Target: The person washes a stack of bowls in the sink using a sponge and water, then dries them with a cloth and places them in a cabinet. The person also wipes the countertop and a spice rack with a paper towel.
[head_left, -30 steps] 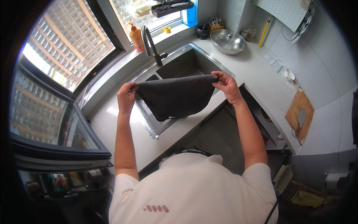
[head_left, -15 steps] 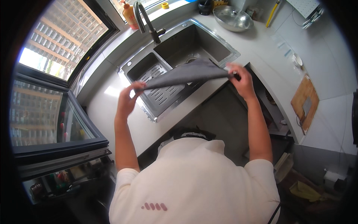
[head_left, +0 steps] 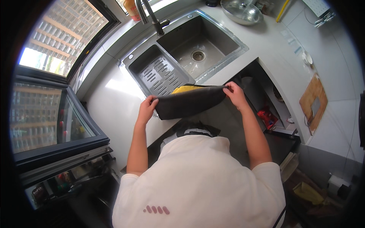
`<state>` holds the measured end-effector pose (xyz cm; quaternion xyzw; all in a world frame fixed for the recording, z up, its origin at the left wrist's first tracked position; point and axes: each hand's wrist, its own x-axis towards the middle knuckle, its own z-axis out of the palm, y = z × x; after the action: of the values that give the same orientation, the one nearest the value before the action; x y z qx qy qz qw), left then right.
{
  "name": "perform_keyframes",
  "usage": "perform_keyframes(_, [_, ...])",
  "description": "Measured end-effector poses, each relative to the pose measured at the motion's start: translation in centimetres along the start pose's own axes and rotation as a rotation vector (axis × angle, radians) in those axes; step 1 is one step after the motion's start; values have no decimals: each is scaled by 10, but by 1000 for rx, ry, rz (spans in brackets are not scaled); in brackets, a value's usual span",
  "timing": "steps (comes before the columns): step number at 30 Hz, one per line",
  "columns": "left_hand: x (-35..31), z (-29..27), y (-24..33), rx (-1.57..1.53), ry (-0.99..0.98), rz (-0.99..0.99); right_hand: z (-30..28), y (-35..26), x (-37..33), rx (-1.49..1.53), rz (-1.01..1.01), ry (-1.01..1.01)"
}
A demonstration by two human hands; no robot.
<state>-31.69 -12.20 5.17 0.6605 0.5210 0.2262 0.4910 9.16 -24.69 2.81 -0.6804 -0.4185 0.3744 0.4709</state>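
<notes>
Head view showed the dark cloth (head_left: 190,104) shifted to six o'clock of the sink (head_left: 222,36), fully exposing the drain (head_left: 198,56), with left-hand fingers (head_left: 151,100) and right-hand fingers (head_left: 229,89) gripping its upper ends, so handling continued with the cloth suspended.

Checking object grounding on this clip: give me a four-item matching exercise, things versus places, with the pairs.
1. dark cloth
2. drain
3. red package
4. round metal vessel

A. on top of the countertop
B. held between left hand and right hand
C. below countertop level
D. in the sink's larger basin

Pairs: 1-B, 2-D, 3-C, 4-A
</notes>
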Motion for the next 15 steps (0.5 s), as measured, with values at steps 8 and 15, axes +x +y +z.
perform_keyframes(8, [20,91,11,582,52,592,67,79,33,-248,70,432])
perform_keyframes(15, [-4,110,-24,969,-119,549,102,79,-3,-179,97,284])
